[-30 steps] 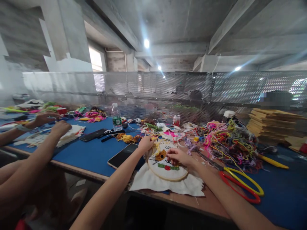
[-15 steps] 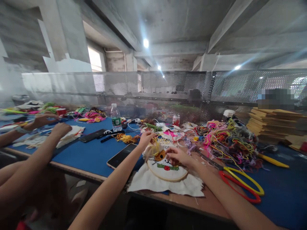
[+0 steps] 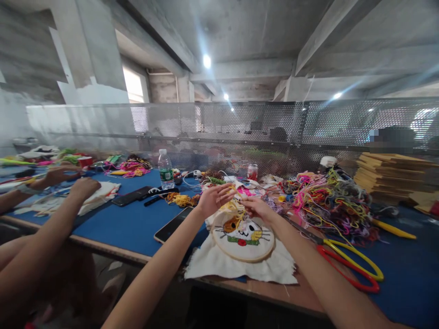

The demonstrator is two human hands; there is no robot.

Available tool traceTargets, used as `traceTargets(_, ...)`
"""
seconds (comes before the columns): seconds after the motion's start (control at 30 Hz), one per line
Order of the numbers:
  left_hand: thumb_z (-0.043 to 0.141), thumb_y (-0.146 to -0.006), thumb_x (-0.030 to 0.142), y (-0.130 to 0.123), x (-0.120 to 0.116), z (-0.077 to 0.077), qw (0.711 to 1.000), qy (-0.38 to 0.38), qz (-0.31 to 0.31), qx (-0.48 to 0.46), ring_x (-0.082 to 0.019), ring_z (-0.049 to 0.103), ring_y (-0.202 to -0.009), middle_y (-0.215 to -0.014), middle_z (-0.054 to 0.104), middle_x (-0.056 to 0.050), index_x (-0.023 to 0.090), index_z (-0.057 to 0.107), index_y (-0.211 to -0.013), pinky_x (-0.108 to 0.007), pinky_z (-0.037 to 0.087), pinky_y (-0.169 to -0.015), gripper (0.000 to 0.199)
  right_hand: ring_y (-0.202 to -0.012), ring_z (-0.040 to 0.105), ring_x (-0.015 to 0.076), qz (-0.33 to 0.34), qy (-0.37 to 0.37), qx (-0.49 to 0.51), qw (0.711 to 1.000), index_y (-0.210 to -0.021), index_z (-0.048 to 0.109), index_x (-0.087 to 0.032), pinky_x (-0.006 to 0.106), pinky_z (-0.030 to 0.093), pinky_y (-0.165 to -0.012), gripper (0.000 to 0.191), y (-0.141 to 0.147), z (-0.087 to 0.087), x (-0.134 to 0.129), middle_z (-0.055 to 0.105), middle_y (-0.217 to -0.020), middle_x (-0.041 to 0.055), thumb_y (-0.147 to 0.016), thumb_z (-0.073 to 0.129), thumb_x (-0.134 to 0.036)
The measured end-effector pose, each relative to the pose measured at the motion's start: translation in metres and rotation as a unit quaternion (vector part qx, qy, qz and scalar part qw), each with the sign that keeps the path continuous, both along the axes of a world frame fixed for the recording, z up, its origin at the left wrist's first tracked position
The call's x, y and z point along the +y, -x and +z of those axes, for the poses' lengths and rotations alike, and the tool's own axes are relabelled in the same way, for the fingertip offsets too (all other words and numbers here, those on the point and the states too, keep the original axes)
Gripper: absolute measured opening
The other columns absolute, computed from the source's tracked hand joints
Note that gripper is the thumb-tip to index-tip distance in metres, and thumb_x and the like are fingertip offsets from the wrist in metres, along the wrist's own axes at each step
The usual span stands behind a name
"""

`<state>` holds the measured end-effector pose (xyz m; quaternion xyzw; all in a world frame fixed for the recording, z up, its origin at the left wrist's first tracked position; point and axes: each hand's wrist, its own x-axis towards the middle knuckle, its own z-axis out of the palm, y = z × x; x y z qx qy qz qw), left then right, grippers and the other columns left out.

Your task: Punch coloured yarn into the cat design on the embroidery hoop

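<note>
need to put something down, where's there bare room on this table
Bare blue tabletop shows between the co-worker's white cloth and the pale-edged black phone; another blue patch lies right of the red-and-yellow-handled scissors. It is crowded from the round pale wooden hoop back to the silver-and-red can, and across the tangled multicoloured yarn heap.

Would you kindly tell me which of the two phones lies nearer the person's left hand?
The pale-rimmed phone, beside the left forearm, is nearer the left hand; the other phone, black-edged, lies farther left.
</note>
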<state>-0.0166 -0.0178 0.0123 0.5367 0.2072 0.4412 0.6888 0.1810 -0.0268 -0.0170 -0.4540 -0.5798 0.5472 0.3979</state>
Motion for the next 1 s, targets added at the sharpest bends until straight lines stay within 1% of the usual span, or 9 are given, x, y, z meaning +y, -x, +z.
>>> traceTargets(0.1, 0.035, -0.081, 0.029, 0.005, 0.012, -0.003, 0.992, -0.02, 0.117, -0.038, -0.022, 0.049, -0.114, -0.132, 0.044, -0.011, 0.01, 0.043, -0.125, -0.036, 0.039, -0.098, 0.048, -0.04, 0.038, 0.0077, -0.084, -0.124, -0.152, 0.977, -0.074, 0.054, -0.018, 0.021, 0.029, -0.041, 0.017, -0.025, -0.002, 0.002, 0.044, -0.047, -0.0064, -0.07, 0.059, -0.034)
traceTargets(0.17, 0.04, -0.078, 0.026, 0.008, 0.02, -0.007, 0.968, -0.042, 0.247, -0.017, -0.023, 0.05, -0.112, -0.126, 0.049, -0.012, 0.011, 0.046, -0.122, -0.037, 0.04, -0.096, 0.047, -0.048, 0.046, 0.0103, -0.167, -0.203, -0.278, 0.924, -0.076, 0.057, -0.019, 0.021, 0.031, -0.047, 0.014, -0.044, 0.001, -0.001, 0.053, -0.056, -0.0025, -0.073, 0.055, -0.032)
traceTargets(0.23, 0.046, -0.073, 0.021, 0.01, 0.026, -0.011, 0.913, -0.113, 0.389, 0.052, -0.023, 0.048, -0.115, -0.124, 0.051, -0.011, 0.013, 0.048, -0.12, -0.037, 0.037, -0.098, 0.048, -0.06, 0.053, 0.0131, -0.243, -0.238, -0.392, 0.855, -0.078, 0.06, -0.019, 0.022, 0.032, -0.052, 0.012, -0.06, 0.005, -0.005, 0.061, -0.068, 0.0016, -0.074, 0.053, -0.028)
traceTargets(0.3, 0.051, -0.069, 0.015, 0.012, 0.03, -0.015, 0.842, -0.213, 0.476, 0.137, -0.023, 0.041, -0.121, -0.128, 0.048, -0.009, 0.015, 0.048, -0.121, -0.035, 0.03, -0.103, 0.052, -0.067, 0.056, 0.0149, -0.281, -0.234, -0.45, 0.814, -0.08, 0.061, -0.019, 0.022, 0.032, -0.054, 0.013, -0.071, 0.01, -0.006, 0.064, -0.075, 0.0034, -0.074, 0.051, -0.025)
traceTargets(0.43, 0.051, -0.067, 0.009, 0.017, 0.035, -0.021, 0.761, -0.282, 0.514, 0.277, -0.024, 0.032, -0.127, -0.134, 0.041, -0.011, 0.013, 0.039, -0.129, -0.035, 0.021, -0.108, 0.064, -0.07, 0.058, 0.0167, -0.309, -0.223, -0.463, 0.8, -0.083, 0.061, -0.019, 0.023, 0.032, -0.054, 0.014, -0.085, 0.014, -0.006, 0.066, -0.078, 0.0038, -0.076, 0.05, -0.026)
traceTargets(0.6, 0.057, -0.063, 0.012, 0.026, 0.048, -0.032, 0.746, -0.214, 0.51, 0.37, -0.027, 0.026, -0.129, -0.137, 0.035, -0.014, 0.011, 0.032, -0.132, -0.034, 0.02, -0.108, 0.073, -0.073, 0.058, 0.0183, -0.391, -0.238, -0.454, 0.764, -0.088, 0.06, -0.02, 0.025, 0.034, -0.058, 0.018, -0.106, 0.012, -0.005, 0.066, -0.081, 0.0048, -0.074, 0.049, -0.022)
traceTargets(0.7, 0.057, -0.064, 0.013, 0.029, 0.053, -0.033, 0.751, -0.169, 0.514, 0.379, -0.025, 0.028, -0.129, -0.137, 0.034, -0.014, 0.009, 0.032, -0.131, -0.031, 0.022, -0.107, 0.072, -0.07, 0.057, 0.0182, -0.429, -0.27, -0.383, 0.773, -0.085, 0.061, -0.018, 0.026, 0.038, -0.06, 0.02, -0.118, 0.008, 0.002, 0.065, -0.08, 0.0067, -0.075, 0.046, -0.025)
traceTargets(0.87, 0.048, -0.072, 0.02, 0.03, 0.051, -0.03, 0.751, -0.136, 0.496, 0.414, -0.023, 0.052, -0.106, -0.113, 0.058, -0.011, 0.012, 0.052, -0.112, -0.03, 0.039, -0.09, 0.041, -0.051, 0.054, 0.0142, -0.412, -0.252, -0.129, 0.866, -0.08, 0.058, -0.016, 0.024, 0.041, -0.049, 0.023, -0.123, 0.007, 0.013, 0.06, -0.067, 0.0027, -0.068, 0.05, -0.033)
traceTargets(1.0, 0.045, -0.074, 0.023, 0.026, 0.04, -0.027, 0.704, -0.17, 0.464, 0.509, -0.023, 0.059, -0.087, -0.091, 0.065, -0.008, 0.018, 0.058, -0.097, -0.03, 0.042, -0.073, 0.027, -0.044, 0.051, 0.0115, -0.402, -0.21, -0.03, 0.891, -0.075, 0.056, -0.016, 0.021, 0.04, -0.042, 0.019, -0.117, 0.011, 0.012, 0.055, -0.056, -0.0021, -0.062, 0.054, -0.029)
